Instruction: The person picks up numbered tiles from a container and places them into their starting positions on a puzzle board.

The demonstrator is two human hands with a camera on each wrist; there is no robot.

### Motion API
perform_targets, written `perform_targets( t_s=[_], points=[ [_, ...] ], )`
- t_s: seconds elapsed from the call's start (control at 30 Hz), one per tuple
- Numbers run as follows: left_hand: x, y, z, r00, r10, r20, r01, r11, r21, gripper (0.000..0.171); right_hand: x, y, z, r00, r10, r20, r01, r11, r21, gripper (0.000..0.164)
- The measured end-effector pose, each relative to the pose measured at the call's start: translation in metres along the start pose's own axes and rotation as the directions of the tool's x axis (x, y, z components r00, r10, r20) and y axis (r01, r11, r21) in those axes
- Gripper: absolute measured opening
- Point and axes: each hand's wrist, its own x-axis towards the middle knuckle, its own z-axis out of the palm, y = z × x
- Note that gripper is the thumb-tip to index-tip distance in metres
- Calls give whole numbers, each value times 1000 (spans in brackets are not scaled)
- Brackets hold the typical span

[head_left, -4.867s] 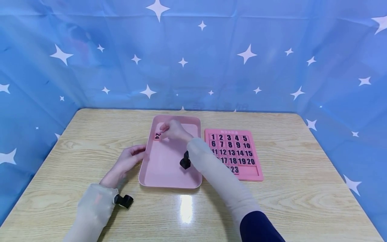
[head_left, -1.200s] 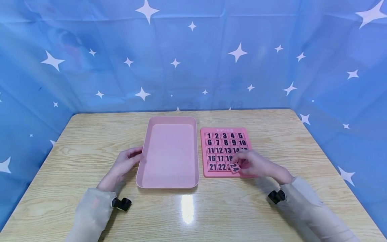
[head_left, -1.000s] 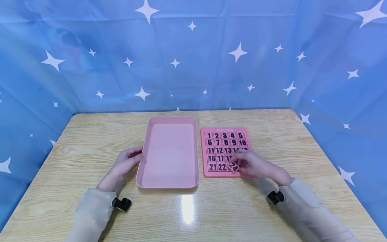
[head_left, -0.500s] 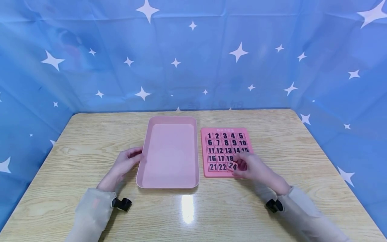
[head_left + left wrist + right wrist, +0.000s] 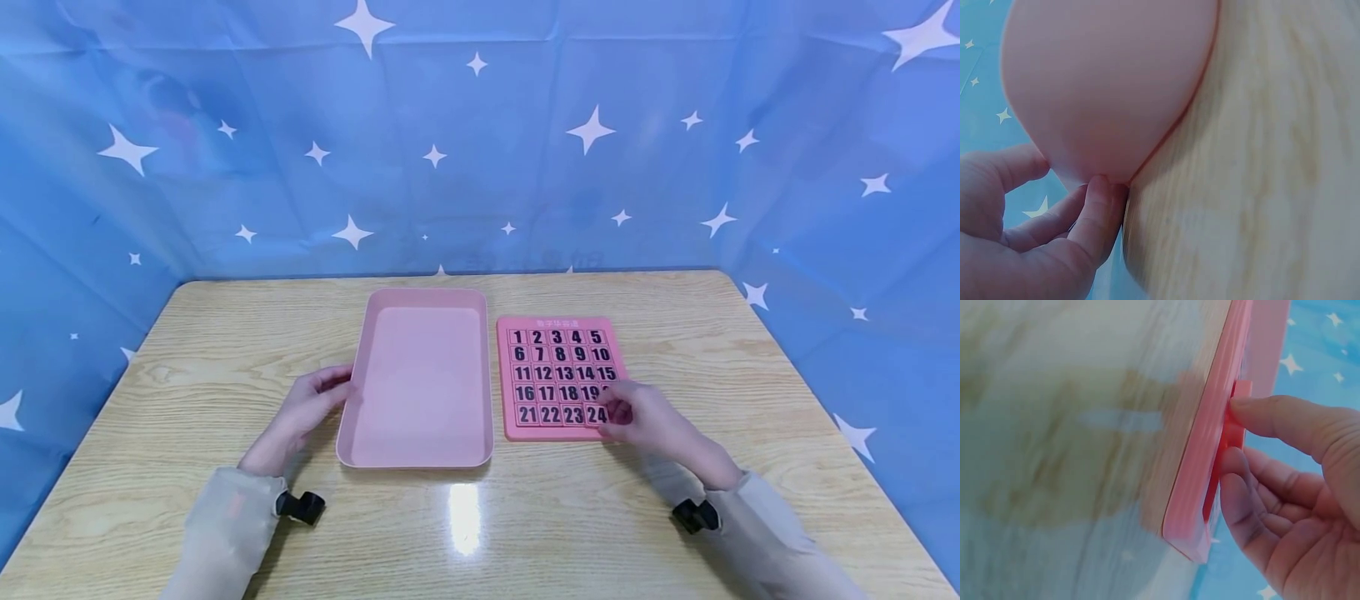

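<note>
My right hand [image 5: 637,418] pinches a pink number tile "24" [image 5: 596,415] between thumb and fingers at the bottom row of the number puzzle board [image 5: 517,432]. The numeral reads upright, just right of tile "23" [image 5: 573,415]. In the right wrist view, part of the tile [image 5: 1244,389] stands above the board's rim. Tiles 1 to 19 and 21 to 23 lie in ordered rows; my fingers mostly cover 20 and the bottom right corner. My left hand [image 5: 311,408] rests its fingertips against the left wall of a pink tray [image 5: 348,425], thumb and fingers apart.
The tray holds nothing and stands just left of the board, a narrow strip of wooden table [image 5: 570,517] between them. A blue star-patterned curtain [image 5: 480,183] hangs behind and on both sides. Black wrist cameras sit on both forearms.
My right hand has carried tile 24 from the tray to the board. Over the last second it turned the tile upright and shifted it right, uncovering 23. My left hand stays put.
</note>
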Motion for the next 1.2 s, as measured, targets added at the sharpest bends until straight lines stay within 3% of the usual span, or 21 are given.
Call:
perform_targets(
  t_s=[0.47, 0.87, 1.0, 1.1, 1.17, 1.2],
  points=[
    [-1, 1, 0, 1000, -5, -1, 5, 1000, -11, 44, 2, -4, -4, 995, 84, 46, -83, 996, -35, 25],
    [-2, -2, 0, 1000, 4, -9, -4, 1000, -21, 44, 4, 0, 3, 997, 68, -33, -69, 997, -22, 15],
    [-5, 5, -4, 999, 6, 35, -4, 999, -48, 47, 5, -3, -1, 995, 89, -37, -89, 996, 0, 13],
    [-9, 18, -10, 997, 56, 44, -55, 998, -21, 54, 9, -9, -10, 991, 49, -124, -49, 999, 5, 17],
    [-9, 31, -13, 987, 164, 1, -163, 985, 62, 56, 14, -12, -19, 976, -1, -217, -7, 999, -35, 25],
    [-9, 37, -15, 971, 238, -22, -234, 965, 117, 55, 17, -13, -23, 965, -34, -261, 15, 997, -73, 32]
  ],
)
